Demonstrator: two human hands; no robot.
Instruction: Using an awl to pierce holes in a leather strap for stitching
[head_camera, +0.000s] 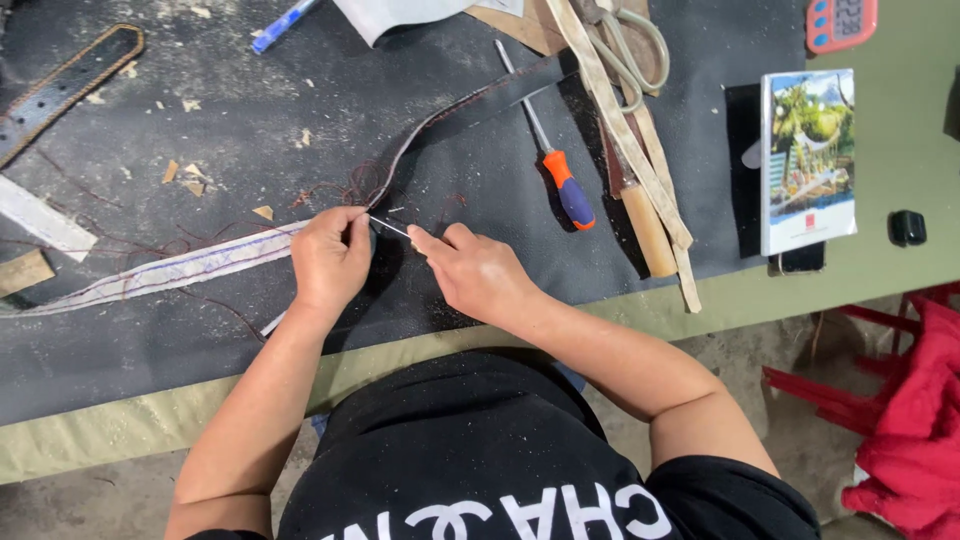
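Note:
My left hand (330, 255) pinches a long dark leather strap (470, 105) where it stands on edge on the black mat (200, 330). My right hand (478, 272) grips a thin metal needle (390, 227) whose tip points left into the strap at my left fingers. Tangled dark red thread (345, 188) lies just behind the hands. A pale lining strip (170, 270) runs left from my left hand.
An orange-and-blue handled screwdriver (560, 170), a wooden-handled tool (645, 225), scissors (625, 45) and pale straps (640, 160) lie at right. A booklet (808, 160), a timer (840, 22) and a small black object (907, 227) sit far right. Another belt (65, 85) lies far left.

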